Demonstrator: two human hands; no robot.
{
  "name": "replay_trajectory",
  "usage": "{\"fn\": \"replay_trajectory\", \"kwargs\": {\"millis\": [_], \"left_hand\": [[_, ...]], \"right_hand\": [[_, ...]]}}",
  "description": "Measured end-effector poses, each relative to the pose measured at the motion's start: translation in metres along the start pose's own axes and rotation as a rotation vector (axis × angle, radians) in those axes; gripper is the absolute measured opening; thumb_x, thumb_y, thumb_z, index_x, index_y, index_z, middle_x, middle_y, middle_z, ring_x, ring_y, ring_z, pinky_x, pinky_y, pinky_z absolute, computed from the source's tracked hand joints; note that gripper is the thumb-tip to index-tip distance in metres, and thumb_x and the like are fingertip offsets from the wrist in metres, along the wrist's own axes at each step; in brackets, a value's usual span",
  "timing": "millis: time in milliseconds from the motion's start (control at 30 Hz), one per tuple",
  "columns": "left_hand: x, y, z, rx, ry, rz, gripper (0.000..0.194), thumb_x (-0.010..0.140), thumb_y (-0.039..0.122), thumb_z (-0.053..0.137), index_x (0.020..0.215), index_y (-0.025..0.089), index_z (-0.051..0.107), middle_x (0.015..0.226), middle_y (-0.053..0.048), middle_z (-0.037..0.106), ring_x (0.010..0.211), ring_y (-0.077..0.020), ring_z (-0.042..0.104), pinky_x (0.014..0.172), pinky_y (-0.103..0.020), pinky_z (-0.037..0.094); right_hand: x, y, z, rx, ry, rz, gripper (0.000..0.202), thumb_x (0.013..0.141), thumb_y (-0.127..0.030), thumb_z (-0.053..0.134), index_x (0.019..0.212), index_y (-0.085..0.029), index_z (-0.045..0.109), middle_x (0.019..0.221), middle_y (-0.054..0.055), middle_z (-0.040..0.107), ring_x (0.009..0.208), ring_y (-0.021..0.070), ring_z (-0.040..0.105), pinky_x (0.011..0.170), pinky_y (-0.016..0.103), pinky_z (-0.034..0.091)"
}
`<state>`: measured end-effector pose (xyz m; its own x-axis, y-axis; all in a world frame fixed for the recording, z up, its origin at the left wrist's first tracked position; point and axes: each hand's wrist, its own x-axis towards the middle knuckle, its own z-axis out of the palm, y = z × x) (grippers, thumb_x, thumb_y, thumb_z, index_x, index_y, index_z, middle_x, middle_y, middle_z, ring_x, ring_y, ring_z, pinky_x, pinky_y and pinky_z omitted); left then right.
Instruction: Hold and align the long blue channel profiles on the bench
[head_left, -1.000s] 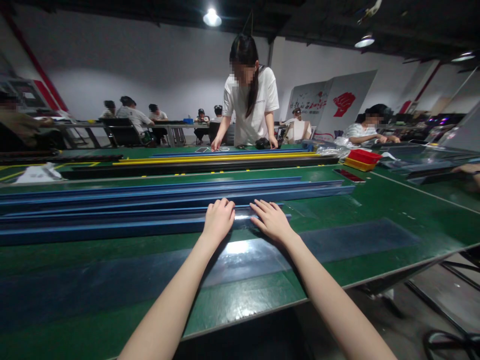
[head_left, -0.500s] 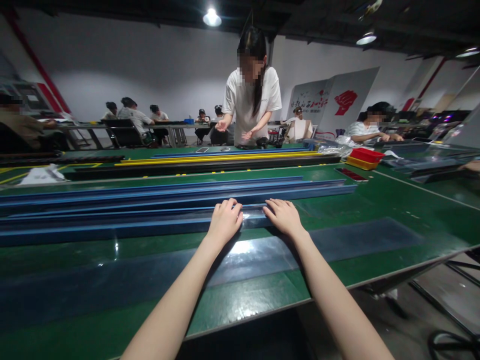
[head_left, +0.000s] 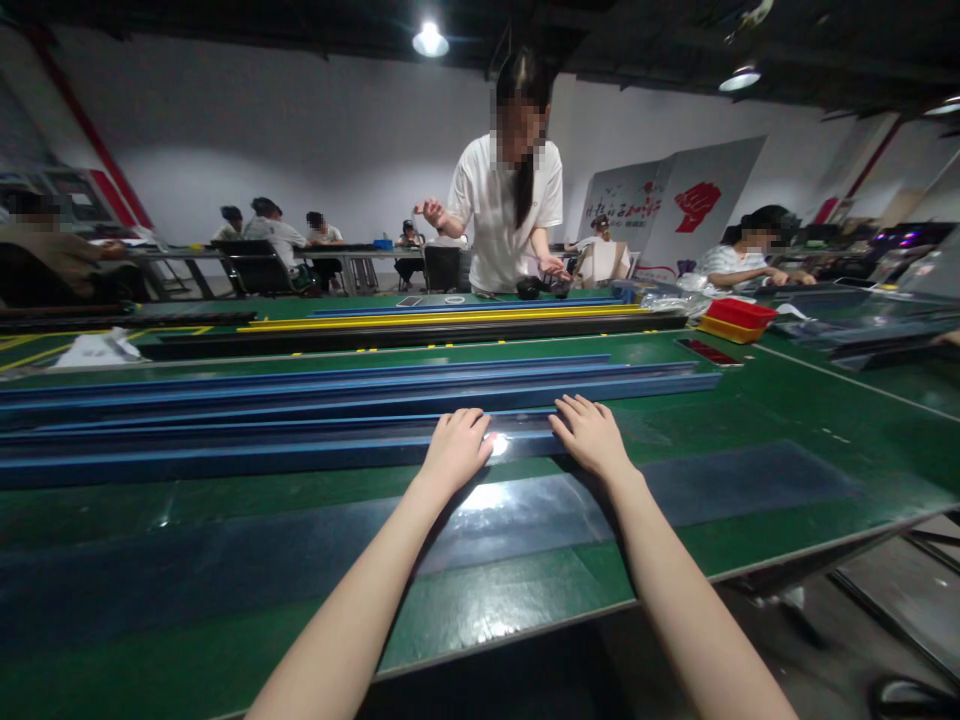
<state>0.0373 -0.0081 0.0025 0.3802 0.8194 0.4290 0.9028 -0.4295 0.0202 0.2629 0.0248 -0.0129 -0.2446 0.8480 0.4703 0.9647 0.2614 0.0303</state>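
My left hand (head_left: pixel 457 447), palm down, grips the near blue channel strip (head_left: pixel 300 455), with its fingers bent over the far edge and its thumb on the near side. Farther right, my right hand (head_left: pixel 592 440) holds the same strip in a similar way, its fingers slightly apart. Shiny reflections show on the strip between my hands, and its right end is hidden under my right hand. Below my forearms a long clear plastic sheet (head_left: pixel 720 485) lies flat on the green table (head_left: pixel 510 600).
Behind lie more blue channel strips (head_left: pixel 660 382), a yellow strip (head_left: pixel 450 318) and a black strip (head_left: pixel 337 340). A phone (head_left: pixel 709 351) and red and yellow bins (head_left: pixel 736 318) are at the right. Across the table stands a person (head_left: pixel 506 200); several others sit farther back.
My right hand has slid a little to the right along the strip, widening the gap between my hands. My left hand stays nearly in place. The person opposite has raised one hand.
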Motion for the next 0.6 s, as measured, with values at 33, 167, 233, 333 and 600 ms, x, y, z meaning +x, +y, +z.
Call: {"fn": "replay_trajectory", "kwargs": {"millis": [33,167,233,333,600], "left_hand": [[0.0,0.0,0.0,0.0,-0.001,0.002,0.031,0.088,0.032,0.038,0.109,0.017,0.055,0.117,-0.008,0.057,0.108,-0.0198,0.048,0.087,-0.033,0.036],[0.001,0.001,0.001,-0.005,0.002,-0.002,0.032,0.089,0.032,0.037,0.11,0.015,0.055,0.118,-0.008,0.056,0.11,-0.019,0.048,0.089,-0.033,0.036],[0.001,0.001,0.001,-0.005,0.003,0.001,0.033,0.089,0.032,0.037,0.111,0.015,0.055,0.118,-0.008,0.056,0.11,-0.019,0.048,0.089,-0.033,0.036],[0.0,-0.001,0.001,-0.001,0.002,0.006,0.033,0.089,0.031,0.037,0.111,0.016,0.055,0.119,-0.008,0.056,0.11,-0.0192,0.048,0.089,-0.034,0.036],[0.0,0.0,0.0,-0.014,0.024,0.015,0.035,0.088,0.031,0.038,0.115,0.015,0.053,0.122,-0.01,0.055,0.114,-0.0201,0.046,0.094,-0.036,0.035]], "right_hand": [[0.0,-0.004,-0.001,0.007,0.007,-0.032,0.045,0.089,-0.041,0.029,0.12,-0.017,0.053,0.126,0.009,0.052,0.12,0.0231,0.042,0.098,0.041,0.026],[0.001,-0.032,-0.004,0.055,-0.011,-0.216,0.047,0.09,-0.039,0.028,0.125,-0.014,0.047,0.129,0.009,0.049,0.119,0.0217,0.042,0.101,0.041,0.023],[0.002,-0.047,-0.004,0.082,-0.02,-0.298,0.047,0.09,-0.039,0.027,0.126,-0.015,0.046,0.13,0.008,0.048,0.121,0.0206,0.04,0.101,0.039,0.023],[0.004,-0.061,-0.001,0.097,-0.027,-0.314,0.048,0.09,-0.04,0.027,0.128,-0.015,0.045,0.132,0.008,0.045,0.122,0.0202,0.039,0.099,0.038,0.027],[0.009,-0.041,-0.001,0.089,-0.051,-0.156,0.046,0.09,-0.039,0.027,0.123,-0.016,0.05,0.126,0.007,0.052,0.116,0.0198,0.046,0.098,0.038,0.031]]}}
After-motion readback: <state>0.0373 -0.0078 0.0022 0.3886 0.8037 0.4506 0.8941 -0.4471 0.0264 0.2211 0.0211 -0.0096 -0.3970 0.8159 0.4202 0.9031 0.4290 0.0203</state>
